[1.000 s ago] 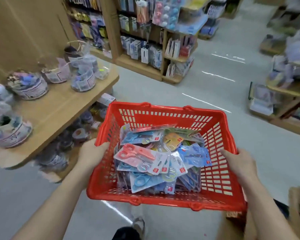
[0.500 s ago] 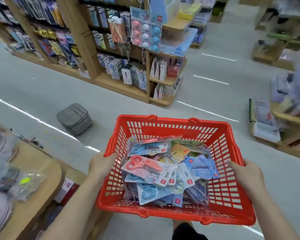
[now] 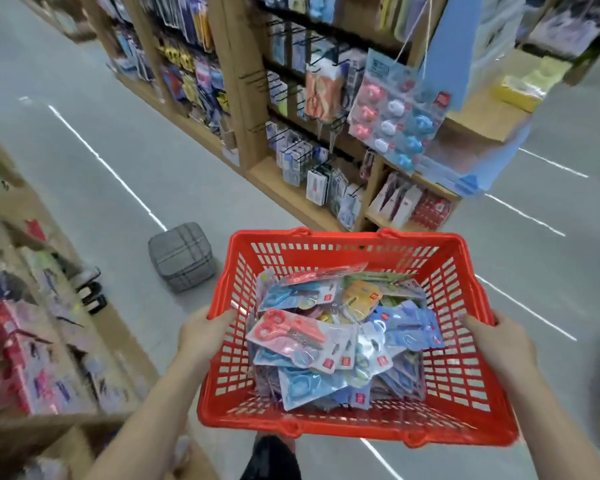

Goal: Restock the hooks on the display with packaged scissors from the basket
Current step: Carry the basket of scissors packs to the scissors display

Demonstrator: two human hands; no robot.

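Note:
I carry a red plastic basket (image 3: 465,403) in front of me at waist height. My left hand (image 3: 201,336) grips its left rim and my right hand (image 3: 496,344) grips its right rim. Inside lies a heap of packaged scissors (image 3: 340,337), mostly blue packs with one red pair on top at the left. Ahead stands a wooden display (image 3: 246,109) with black hooks (image 3: 284,88) holding hanging packs; some hooks in the middle look bare.
A grey checked stool (image 3: 181,256) sits on the floor left of the basket. A wooden shelf unit (image 3: 49,341) with goods runs along my left. A card of pink and blue items (image 3: 395,112) hangs from the display's end. White lines cross the grey floor.
My view has swung left and closer to the hook display. The basket stays held in both hands. The stool now lies nearer, and the low table at the left has given way to a shelf.

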